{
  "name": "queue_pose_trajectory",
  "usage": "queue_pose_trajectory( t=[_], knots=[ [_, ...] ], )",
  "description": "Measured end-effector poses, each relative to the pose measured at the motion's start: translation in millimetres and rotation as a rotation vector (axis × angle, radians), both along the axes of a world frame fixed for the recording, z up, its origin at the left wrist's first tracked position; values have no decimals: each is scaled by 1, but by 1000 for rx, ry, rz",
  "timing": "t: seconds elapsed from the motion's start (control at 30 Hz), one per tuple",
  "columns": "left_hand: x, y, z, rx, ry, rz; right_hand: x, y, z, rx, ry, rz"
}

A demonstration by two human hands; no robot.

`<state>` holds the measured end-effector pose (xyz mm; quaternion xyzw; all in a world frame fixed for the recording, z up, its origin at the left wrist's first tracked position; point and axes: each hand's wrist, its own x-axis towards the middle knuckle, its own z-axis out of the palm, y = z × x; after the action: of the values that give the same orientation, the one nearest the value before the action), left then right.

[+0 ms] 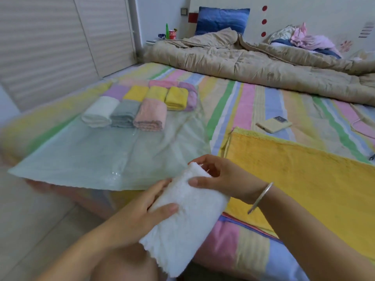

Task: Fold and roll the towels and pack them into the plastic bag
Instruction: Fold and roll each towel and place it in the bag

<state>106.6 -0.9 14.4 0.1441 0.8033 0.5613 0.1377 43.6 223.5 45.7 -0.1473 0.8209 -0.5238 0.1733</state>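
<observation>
- Head view: both hands hold a rolled white towel (188, 216) at the lower centre of the frame, above the near edge of the bed.
- The left hand (150, 201) grips the roll along its left side, with the fingers lying down the side and the thumb pressed on top.
- The right hand (221, 179) curls round the far end of the roll, thumb on the upper face and fingers wrapped over the tip; a silver bracelet (261, 196) sits on that wrist.
- The near end of the white towel hangs free below the hands, its edge ragged.
- A clear plastic bag (105, 155) lies flat on the bed at centre left, its open mouth towards the person, just beyond the left hand.
- Rolled towels (150, 116) lie packed in rows at the far end of the bag: white, grey and pink in front, yellow and lilac ones behind.
- A yellow towel (304, 179) lies spread flat at the right of the frame, just beside the right hand.
- The striped bed sheet (243, 102) carries a phone (274, 124) at centre right.
- A crumpled beige quilt (253, 61) lies across the top of the frame, with a blue pillow (222, 20) behind it.
</observation>
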Motion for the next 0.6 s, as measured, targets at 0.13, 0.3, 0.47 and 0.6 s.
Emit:
queue_pose_trajectory(
  t=[0.13, 0.3, 0.47, 0.6],
  knots=[
    [14, -46, -8, 59, 21, 112, -20, -40, -35, 255, 421, -105],
    [24, -91, -19, -46, 107, 57, -33, -58, -65, 748, 790, 155],
    [24, -105, -18, -40, 18, -4, -37, -57, -66, 689, 782, 70],
    [17, -104, -19, -38, -19, -28, -40, -57, -66, 709, 735, 14]
  ],
)
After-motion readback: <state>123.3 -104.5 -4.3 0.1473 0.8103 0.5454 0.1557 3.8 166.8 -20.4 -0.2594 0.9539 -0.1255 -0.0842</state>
